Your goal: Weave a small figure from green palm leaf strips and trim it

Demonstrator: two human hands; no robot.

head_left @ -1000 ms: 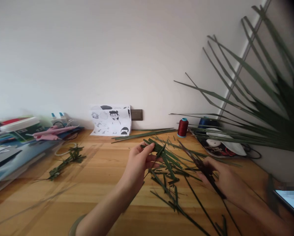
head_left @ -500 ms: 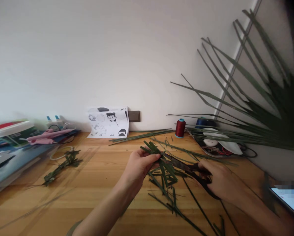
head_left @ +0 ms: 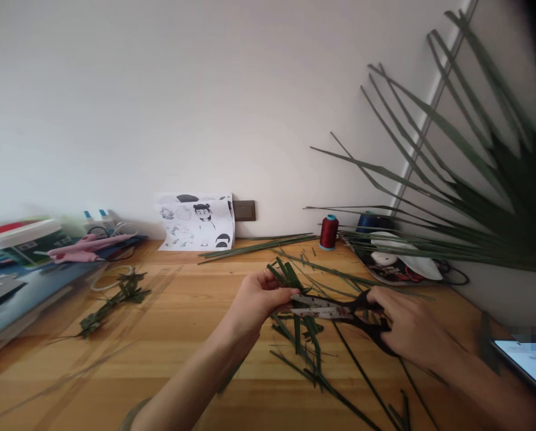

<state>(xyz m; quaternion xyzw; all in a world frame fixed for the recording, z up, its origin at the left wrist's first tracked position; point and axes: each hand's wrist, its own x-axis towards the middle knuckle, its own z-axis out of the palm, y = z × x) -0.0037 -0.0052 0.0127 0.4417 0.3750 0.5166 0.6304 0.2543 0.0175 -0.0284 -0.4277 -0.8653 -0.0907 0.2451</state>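
On my feed, the left hand (head_left: 255, 299) pinches flat dark-green leaf strips (head_left: 289, 273) above the brown wooden bench (head_left: 182, 305); to its right, the right hand (head_left: 407, 323) grasps black-handled metal scissors (head_left: 351, 310), blades parted, perhaps touching them.

From my end I see a printed sheet (head_left: 195, 226) — pink glue gun (head_left: 85, 248) left of it, dark wall plate (head_left: 245, 211) right.
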